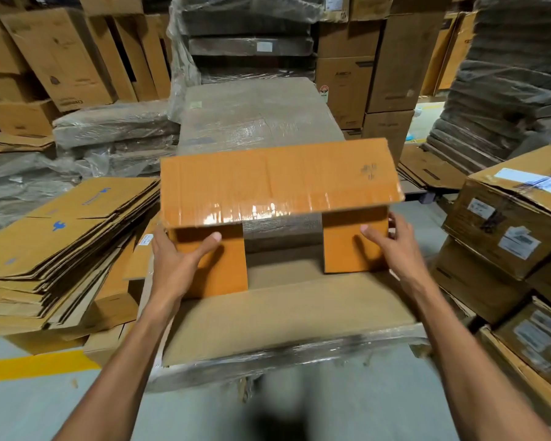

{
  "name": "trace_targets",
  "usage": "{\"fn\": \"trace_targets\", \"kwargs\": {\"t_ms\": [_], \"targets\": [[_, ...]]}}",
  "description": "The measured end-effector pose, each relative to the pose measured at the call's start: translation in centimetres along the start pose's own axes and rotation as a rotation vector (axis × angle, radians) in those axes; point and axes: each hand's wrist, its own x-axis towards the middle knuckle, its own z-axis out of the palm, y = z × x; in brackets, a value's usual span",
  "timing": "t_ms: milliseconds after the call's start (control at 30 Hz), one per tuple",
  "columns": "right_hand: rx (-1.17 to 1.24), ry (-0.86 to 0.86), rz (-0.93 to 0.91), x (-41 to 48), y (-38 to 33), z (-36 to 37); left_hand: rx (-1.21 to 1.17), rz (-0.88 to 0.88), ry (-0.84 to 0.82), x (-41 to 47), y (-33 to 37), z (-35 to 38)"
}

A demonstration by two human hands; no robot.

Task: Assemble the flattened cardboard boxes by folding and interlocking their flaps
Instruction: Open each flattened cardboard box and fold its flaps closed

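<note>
Orange-brown cardboard box (280,183), long axis left to right, sits on a plastic-wrapped cardboard stack (283,316), its ends held in the grip of the left hand (175,259) and right hand (392,246), thumbs (212,240) pinning both short flaps (341,249) under the raised long flap (331,173), which probably folds down next.

A: Right edge of frame?
B: Sealed cartons (506,224), stacked, bearing white labels; the top one is taped.
A: Upper centre?
B: Film-wrapped bundle (255,116), lying flat, with darker wrapped bundles (248,30) stacked behind it.
A: Upper right?
B: Tall film-wrapped stack (516,74).
A: Upper left?
B: Brown cartons (54,55), several leaning.
A: Lower left?
B: Yellow stripe (29,366) on grey floor (347,409).
</note>
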Motion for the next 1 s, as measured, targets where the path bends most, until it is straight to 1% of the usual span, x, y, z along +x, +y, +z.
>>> {"fn": "trace_targets", "kwargs": {"t_ms": [67, 167, 233, 300, 367, 467, 500, 533, 633, 733, 833, 867, 900, 933, 1000], "targets": [[-0.051, -0.096, 0.030, 2.2, -1.8, -1.1, 0.097, 0.032, 0.030, 1.6, 1.3, 0.2], [-0.063, -0.200, 0.086, 3.6, -3.2, -1.5, 0.277, 0.011, 0.040, 2.9, 2.3, 1.1], [-0.183, -0.169, 0.092, 4.1, -3.2, -0.9, 0.438, -0.016, 0.061, 2.9, 2.7, 2.1], [-0.285, -0.107, 0.123, 4.4, -1.9, 0.1, 0.527, -0.050, 0.071, 2.6, 2.6, 3.3], [-0.307, -0.066, 0.174, 3.9, -0.1, 1.4, 0.617, -0.117, 0.012, 2.5, 1.3, 4.7], [-0.306, -0.052, 0.163, 1.6, 2.5, 3.7, 0.851, -0.167, -0.135, 2.0, -1.8, 7.0], [-0.308, -0.031, 0.154, 1.0, 3.2, 4.4, 0.897, -0.162, -0.148, 1.9, -2.8, 7.9], [-0.306, -0.003, 0.149, 0.6, 3.9, 4.9, 0.930, -0.142, -0.116, 1.7, -3.1, 8.5], [-0.338, 0.026, 0.112, -0.1, 4.5, 5.5, 0.956, -0.131, -0.009, 1.8, -2.4, 8.5], [-0.476, 0.082, 0.043, -1.3, 3.8, 5.8, 0.914, -0.196, 0.029, 3.3, -2.5, 6.6], [-0.566, 0.205, -0.181, -2.7, 2.2, 6.9, 0.755, -0.197, 0.062, 3.9, -3.3, 5.8], [-0.598, 0.191, -0.267, -3.0, 1.5, 7.5, 0.730, -0.190, 0.080, 3.8, -3.4, 5.9], [-0.600, 0.126, -0.318, -3.0, 1.0, 8.2, 0.732, -0.197, 0.083, 3.7, -3.5, 6.2], [-0.563, 0.014, -0.309, -2.9, 0.2, 9.0, 0.762, -0.210, 0.075, 3.8, -3.6, 6.5], [-0.416, -0.209, -0.183, -3.2, -1.3, 10.6, 0.853, -0.237, 0.038, 4.0, -4.2, 6.6]]}}
